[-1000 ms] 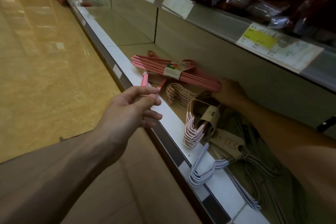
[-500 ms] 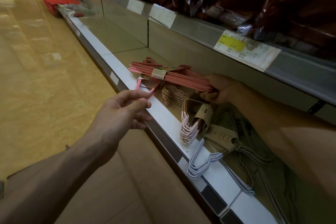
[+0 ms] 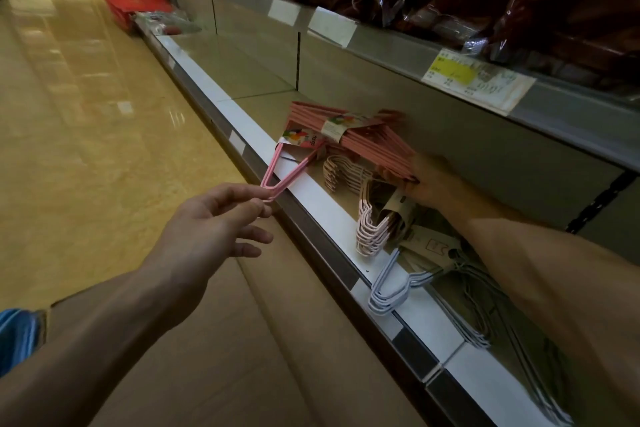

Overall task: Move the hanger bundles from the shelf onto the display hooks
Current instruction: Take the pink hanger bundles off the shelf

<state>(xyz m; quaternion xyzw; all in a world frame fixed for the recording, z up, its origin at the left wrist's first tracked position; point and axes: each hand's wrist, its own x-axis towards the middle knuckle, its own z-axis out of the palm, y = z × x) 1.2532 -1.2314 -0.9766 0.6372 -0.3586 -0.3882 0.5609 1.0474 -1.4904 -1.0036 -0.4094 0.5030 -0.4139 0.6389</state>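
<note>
Pick-up step in hand. My left hand (image 3: pixel 211 222) pinches the corner of a pink hanger bundle (image 3: pixel 294 156) overhanging the shelf (image 3: pixel 332 198) edge; my right hand (image 3: pixel 424 180) grips a second pink bundle (image 3: pixel 360 135) lying further in. Next move, in my judgement: lift both clear and locate the display hooks, none in view.

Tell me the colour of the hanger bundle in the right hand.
Pink, a salmon shade, with a multicoloured paper label; the hanger bundle shows in the head view.

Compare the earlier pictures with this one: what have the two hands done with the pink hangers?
The left hand still pinches the corner of one pink bundle. The right hand has lifted the other pink bundle by its end. The pale hanger bundles stayed on the shelf.
</note>
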